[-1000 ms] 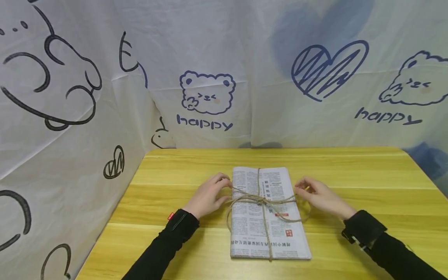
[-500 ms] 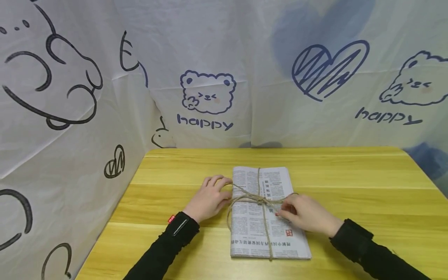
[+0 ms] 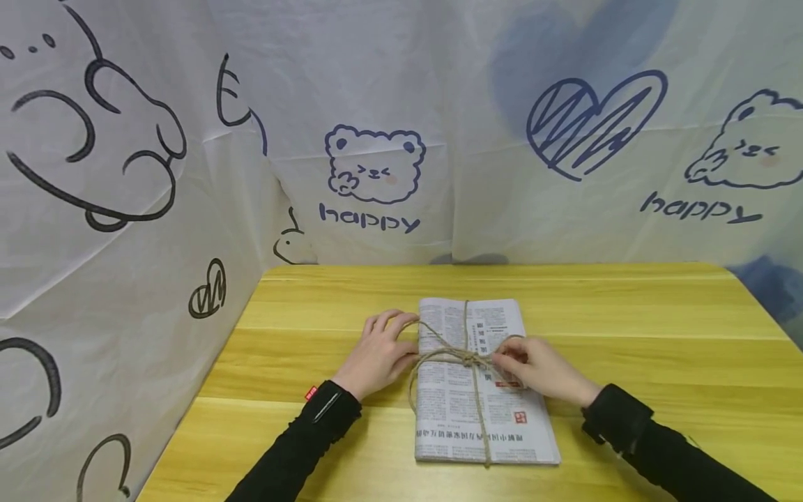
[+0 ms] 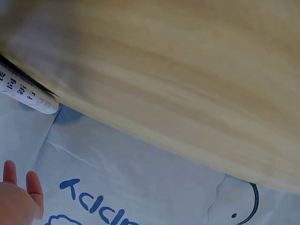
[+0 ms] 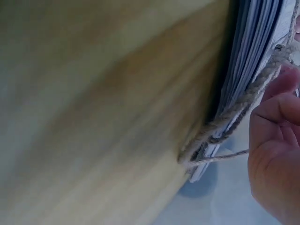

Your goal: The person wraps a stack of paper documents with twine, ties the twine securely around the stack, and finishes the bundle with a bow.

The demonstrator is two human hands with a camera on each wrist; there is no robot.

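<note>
A folded newspaper bundle (image 3: 452,411) lies on the yellow wooden table (image 3: 640,335), tied crosswise with brown twine (image 3: 475,401) knotted at its middle. My left hand (image 3: 378,354) rests at the bundle's left edge, fingers fairly straight, the index tip touching a twine strand that runs to the knot. My right hand (image 3: 541,368) lies on the bundle and pinches the twine just right of the knot. The right wrist view shows the stacked pages (image 5: 253,42), the twine (image 5: 234,112) round their edge and curled fingers (image 5: 276,108). In the left wrist view are fingertips (image 4: 18,194) and a newspaper corner (image 4: 26,91).
A white cloth backdrop (image 3: 376,174) printed with bears, hearts and "happy" hangs behind the table and along its left side. The table's right edge (image 3: 762,307) drops away at the far right.
My right hand moved left from beside the bundle onto it and took the twine at the knot. The loose loop on the right has been drawn in. My left hand stayed put.
</note>
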